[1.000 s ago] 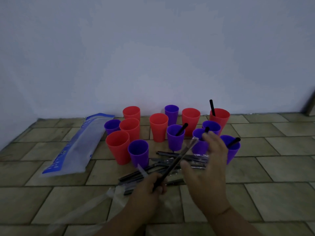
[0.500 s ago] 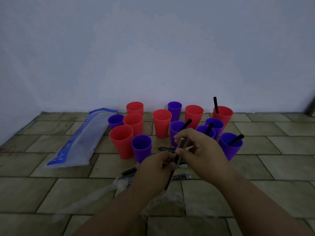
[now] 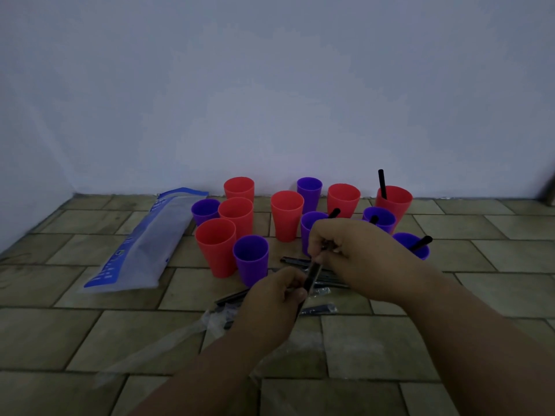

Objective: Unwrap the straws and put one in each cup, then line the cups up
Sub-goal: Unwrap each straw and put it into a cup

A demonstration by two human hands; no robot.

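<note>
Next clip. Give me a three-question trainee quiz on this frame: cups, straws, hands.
1. True or false: the far-right red cup holds a black straw.
2. What does the left hand grip together with the right hand?
A. a wrapped straw
B. a purple cup
C. the blue-printed plastic bag
3. Fill in: the front-left purple cup stands touching a ___ cup on its left.

Key: 1 true. 2 A, the wrapped straw. 3 red, the front-left red cup.
</note>
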